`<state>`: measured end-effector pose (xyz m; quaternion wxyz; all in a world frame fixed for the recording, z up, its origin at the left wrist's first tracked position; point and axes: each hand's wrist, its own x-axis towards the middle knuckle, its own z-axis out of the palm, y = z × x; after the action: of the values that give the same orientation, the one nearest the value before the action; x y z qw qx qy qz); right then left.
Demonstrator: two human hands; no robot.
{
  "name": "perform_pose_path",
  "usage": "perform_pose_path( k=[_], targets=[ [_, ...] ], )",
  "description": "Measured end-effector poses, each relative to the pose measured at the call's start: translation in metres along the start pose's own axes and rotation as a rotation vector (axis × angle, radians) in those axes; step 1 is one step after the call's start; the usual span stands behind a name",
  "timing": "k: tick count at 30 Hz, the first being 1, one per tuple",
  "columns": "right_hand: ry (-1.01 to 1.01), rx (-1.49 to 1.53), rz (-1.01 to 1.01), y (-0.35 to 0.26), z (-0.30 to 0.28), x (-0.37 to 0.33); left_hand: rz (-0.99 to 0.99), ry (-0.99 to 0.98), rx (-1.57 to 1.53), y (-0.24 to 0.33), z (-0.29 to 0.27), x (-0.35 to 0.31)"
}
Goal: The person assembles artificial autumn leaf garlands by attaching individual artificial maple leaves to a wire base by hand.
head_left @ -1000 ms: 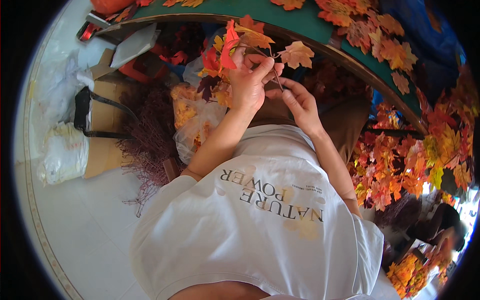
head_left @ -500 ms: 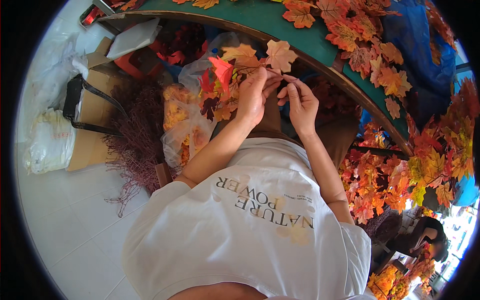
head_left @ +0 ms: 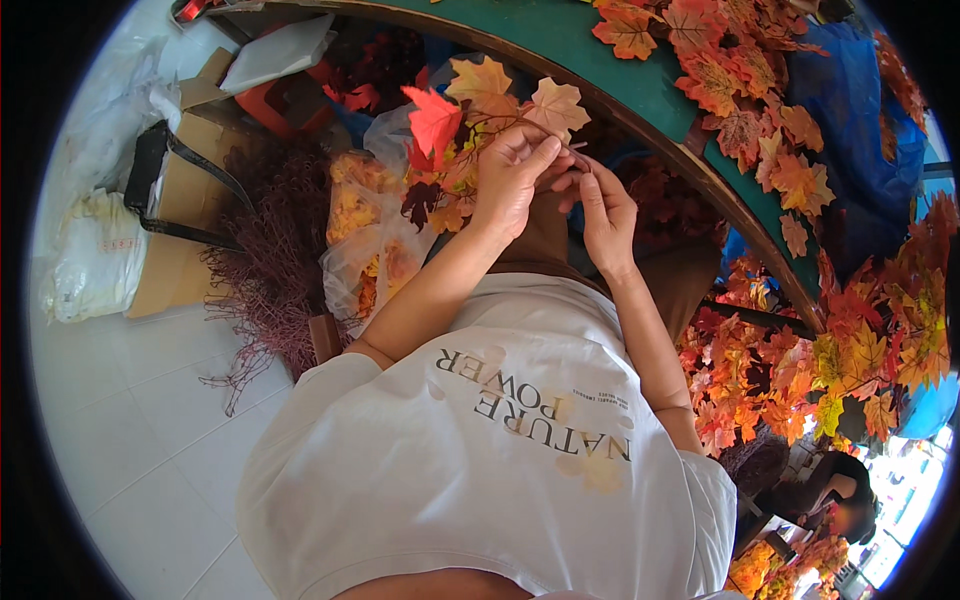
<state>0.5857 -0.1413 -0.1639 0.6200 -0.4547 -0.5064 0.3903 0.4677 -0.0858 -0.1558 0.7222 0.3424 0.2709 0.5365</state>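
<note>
A spray of artificial maple leaves [head_left: 436, 122] in red, orange, yellow and dark purple is held over my lap, below the table's curved edge. My left hand [head_left: 508, 180] is closed round its thin brown stem, thumb pressed on top. A pale orange leaf [head_left: 556, 107] stands up just beyond my left fingertips. My right hand [head_left: 603, 208] pinches the stem's end between thumb and fingers, close beside the left. A small pale tip sticks out between the two hands; what it belongs to is too small to tell.
The green table [head_left: 480, 32] carries loose maple leaves [head_left: 735, 80] and a blue plastic bag [head_left: 850, 130]. Bare brown twigs [head_left: 270, 250], a clear bag of yellow leaves [head_left: 362, 230] and a cardboard box [head_left: 170, 240] stand at left. Leaf bunches [head_left: 750, 370] hang right; a person [head_left: 830, 490] sits beyond.
My left thumb has shifted right along the stem, and the hands have drawn closer together. The red leaf has turned and stands out more to the left.
</note>
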Motion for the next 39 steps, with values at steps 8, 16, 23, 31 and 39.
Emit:
perform_pose_path(
  k=[8,16,23,31,39],
  targets=[
    [0.087,-1.116,-0.572,-0.010,-0.003,0.007,-0.128,0.020,-0.218,0.005,0.008,-0.004],
    [-0.081,-1.541,-0.649,-0.013,-0.002,0.002,-0.225,0.084,-0.134,-0.004,-0.003,-0.002],
    [-0.280,-1.416,-0.523,0.001,-0.005,0.002,0.005,0.092,0.019,-0.022,-0.012,0.005],
    [0.014,-1.320,-0.952,-0.043,-0.052,0.096,0.128,0.134,-0.062,-0.027,-0.030,0.016],
    [-0.229,-1.886,-0.679,-0.044,-0.081,0.225,-0.001,0.074,-0.010,-0.028,-0.022,0.015]
  ],
)
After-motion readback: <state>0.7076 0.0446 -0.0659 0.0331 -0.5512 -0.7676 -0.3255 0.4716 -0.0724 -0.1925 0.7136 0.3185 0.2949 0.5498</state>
